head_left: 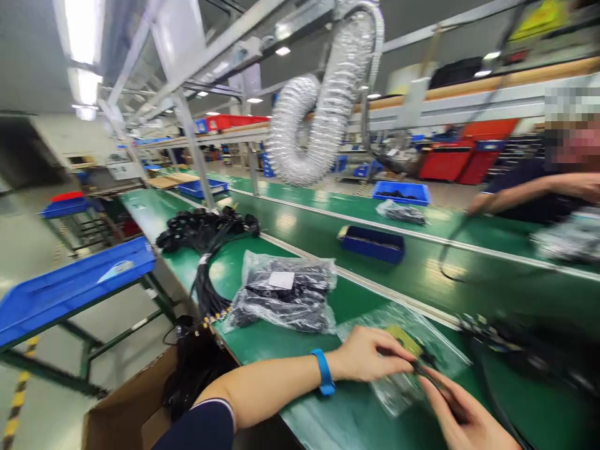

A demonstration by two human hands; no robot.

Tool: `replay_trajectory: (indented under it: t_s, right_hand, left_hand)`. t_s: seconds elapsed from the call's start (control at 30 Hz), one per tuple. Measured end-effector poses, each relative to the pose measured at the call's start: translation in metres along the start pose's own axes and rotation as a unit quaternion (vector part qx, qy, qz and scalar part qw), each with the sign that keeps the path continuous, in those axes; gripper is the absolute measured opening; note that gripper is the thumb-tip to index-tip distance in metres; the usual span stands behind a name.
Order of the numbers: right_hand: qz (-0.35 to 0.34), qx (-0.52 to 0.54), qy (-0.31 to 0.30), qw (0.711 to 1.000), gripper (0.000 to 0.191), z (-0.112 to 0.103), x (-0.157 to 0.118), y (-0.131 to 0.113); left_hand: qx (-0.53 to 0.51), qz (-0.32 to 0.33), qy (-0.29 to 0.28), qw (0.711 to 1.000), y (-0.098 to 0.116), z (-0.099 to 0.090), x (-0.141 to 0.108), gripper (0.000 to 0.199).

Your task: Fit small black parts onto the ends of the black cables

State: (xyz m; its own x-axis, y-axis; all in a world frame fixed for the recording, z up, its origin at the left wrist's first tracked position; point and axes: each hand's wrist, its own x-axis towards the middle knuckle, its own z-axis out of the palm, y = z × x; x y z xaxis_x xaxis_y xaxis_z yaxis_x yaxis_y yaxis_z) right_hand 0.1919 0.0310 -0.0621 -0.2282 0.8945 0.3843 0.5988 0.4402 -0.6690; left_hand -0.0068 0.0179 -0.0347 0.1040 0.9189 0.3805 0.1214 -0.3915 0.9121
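My left hand [372,355], with a blue band on its wrist, pinches a thin black cable [434,376] at the lower right. Close beside it, my right hand [462,409] grips the same cable, its fingertips almost touching the left ones. Beneath and behind both hands lies a clear plastic bag [398,394] with a yellow-green piece [404,340] at it. More black cables [525,356] spread blurred on the bench to the right. A sealed clear bag of black parts [288,294] with a white label rests left of my hands.
A tied black cable bundle [206,275] lies on the green bench [262,350]; below it stands a cardboard box [126,394] of black cables. A dark blue bin [372,244] sits on the middle strip. Across it, a person's arms [529,190] hold a cable. A blue tray table [79,281] stands left.
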Motion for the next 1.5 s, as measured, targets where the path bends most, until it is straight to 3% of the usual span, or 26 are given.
replay_trajectory:
  t_s: [0.1, 0.2, 0.63, 0.77, 1.0, 1.17, 1.33, 1.4, 1.5]
  right_hand:
    - [-0.038, 0.032, -0.011, 0.999, 0.030, -0.011, -0.004, -0.033]
    - [-0.009, 0.051, -0.039, 0.998, 0.028, -0.013, -0.004, -0.046]
    - [0.037, 0.084, -0.152, 0.984, 0.036, -0.016, -0.013, -0.046]
    - [0.042, 0.103, -0.161, 0.981, 0.035, -0.015, -0.012, -0.045]
    - [0.069, 0.129, -0.173, 0.974, 0.037, -0.018, -0.010, -0.047]
    - [0.140, 0.231, -0.209, 0.940, 0.042, -0.021, -0.008, -0.047]
    - [0.140, 0.289, -0.225, 0.920, 0.040, -0.025, -0.004, -0.049]
    - [0.134, 0.293, -0.221, 0.921, 0.037, -0.026, -0.002, -0.052]
    - [0.104, 0.237, -0.187, 0.947, 0.035, -0.025, 0.000, -0.054]
  left_hand:
    - [-0.012, -0.090, 0.021, 0.996, 0.008, 0.001, -0.003, 0.022]
    - [-0.017, -0.081, -0.019, 0.996, 0.012, 0.001, -0.007, 0.019]
    - [0.020, -0.012, -0.105, 0.994, 0.015, 0.000, -0.017, 0.014]
    - [0.021, -0.004, -0.097, 0.995, 0.016, 0.001, -0.017, 0.015]
    - [0.025, -0.013, -0.100, 0.995, 0.019, -0.002, -0.014, 0.015]
    - [-0.017, -0.019, -0.115, 0.993, 0.021, -0.001, -0.015, 0.014]
    - [-0.024, -0.029, -0.120, 0.992, 0.022, -0.001, -0.013, 0.014]
    - [-0.028, -0.040, -0.111, 0.993, 0.020, -0.002, -0.012, 0.015]
    - [-0.087, -0.098, -0.079, 0.988, 0.014, -0.002, -0.012, 0.026]
